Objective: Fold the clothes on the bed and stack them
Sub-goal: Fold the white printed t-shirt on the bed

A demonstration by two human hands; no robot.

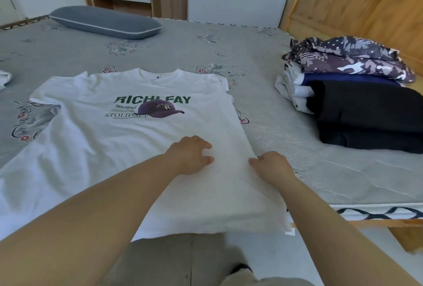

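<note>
Nearest to the camera, the hem of the white T-shirt [142, 148] is hanging a little over the near edge of the bed [297, 139], and both hands are working on its right side. The left hand [191, 155] is lying on the cloth with its fingers curled, the fingertips pressing into the fabric; I cannot tell if it is pinching a small fold or only holding the cloth down. The right hand [271, 165] is gripping the right side edge of the shirt, with the thumb and fingers closing on the fabric.

I am judging that the risks are these. The shirt is lying slightly skewed, and its left sleeve is spreading out with wrinkles, so a fold made from the right side may be coming out crooked. The overhanging hem may be dragging the shirt toward the floor if the hands are letting go of it. Pulling only one edge may be bunching the printed front.

There is no real container in view. Further away on the right, the stack of folded clothes [357, 98] is serving as the collecting place: dark pieces at the bottom, blue and white ones in the middle, a patterned one on top, looking a little loose. At the far left a grey pillow [105, 22] is lying.
</note>
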